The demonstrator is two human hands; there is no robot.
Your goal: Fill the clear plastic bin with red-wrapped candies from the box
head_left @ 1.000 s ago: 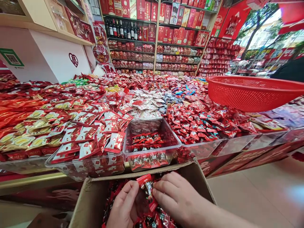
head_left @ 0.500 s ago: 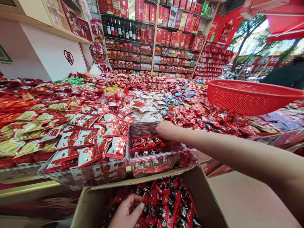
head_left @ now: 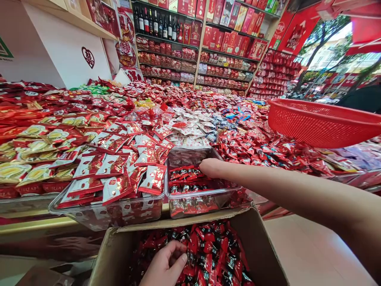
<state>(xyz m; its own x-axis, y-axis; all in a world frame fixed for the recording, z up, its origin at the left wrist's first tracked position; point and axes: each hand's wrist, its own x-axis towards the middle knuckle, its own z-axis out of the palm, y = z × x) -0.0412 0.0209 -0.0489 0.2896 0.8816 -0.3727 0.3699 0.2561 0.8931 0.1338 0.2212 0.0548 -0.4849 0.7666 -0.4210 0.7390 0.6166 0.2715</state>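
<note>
My left hand (head_left: 167, 263) is inside an open cardboard box (head_left: 114, 242), among a heap of red-and-black wrapped candies (head_left: 214, 254). Its thumb and forefinger pinch a wrapped candy (head_left: 187, 253) at the near side of the heap. Over the clear plastic bin (head_left: 190, 194) just behind the box, my right hand (head_left: 210, 168) reaches down from the right. Its fingers are hidden below the wrist, so their grip does not show. Rows of the same candies (head_left: 184, 186) lie in the bin, lined up side by side.
Left of the bin stands another clear bin (head_left: 139, 214) heaped with white-and-red packets. A red plastic basket (head_left: 321, 123) rests on sweets at the right. Packed shelves (head_left: 196, 47) rise at the back. A person's dark sleeve (head_left: 364, 95) shows at the far right.
The view has shifted slightly, moving the scene. My right hand has sunk lower into the clear bin. My left hand remains at the same spot in the candy heap.
</note>
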